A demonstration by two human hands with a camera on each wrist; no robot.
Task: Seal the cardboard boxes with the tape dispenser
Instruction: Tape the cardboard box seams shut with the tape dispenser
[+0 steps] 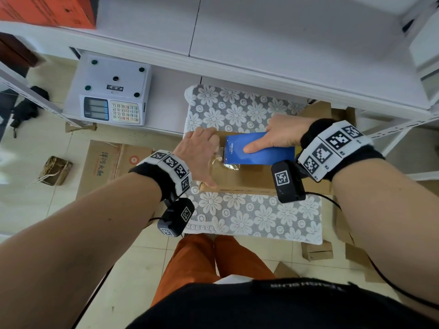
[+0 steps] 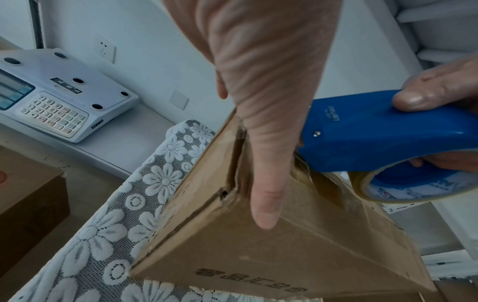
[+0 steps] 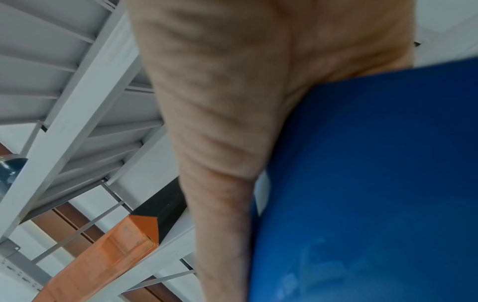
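Observation:
A brown cardboard box (image 1: 249, 179) (image 2: 284, 255) lies on a lace-covered stand, its top flaps meeting at a seam. My left hand (image 1: 199, 157) (image 2: 258, 81) grips the box's left end, fingers bent over it and the thumb stretched along the top. My right hand (image 1: 278, 136) (image 2: 439, 87) (image 3: 220, 122) grips a blue tape dispenser (image 1: 259, 150) (image 2: 362, 134) (image 3: 375, 183), index finger lying along its top. The dispenser's mouth sits on the box top near my left fingers. A strip of clear tape runs from its roll (image 2: 403, 188) onto the cardboard.
A white electronic scale (image 1: 111, 91) (image 2: 51, 96) stands on the low shelf at the left. White rack shelves (image 1: 285, 43) overhang the far side, with an orange box (image 1: 47, 10) on top. Flattened cardboard (image 1: 107, 162) lies on the floor. The lace cloth (image 1: 249, 214) hangs toward my legs.

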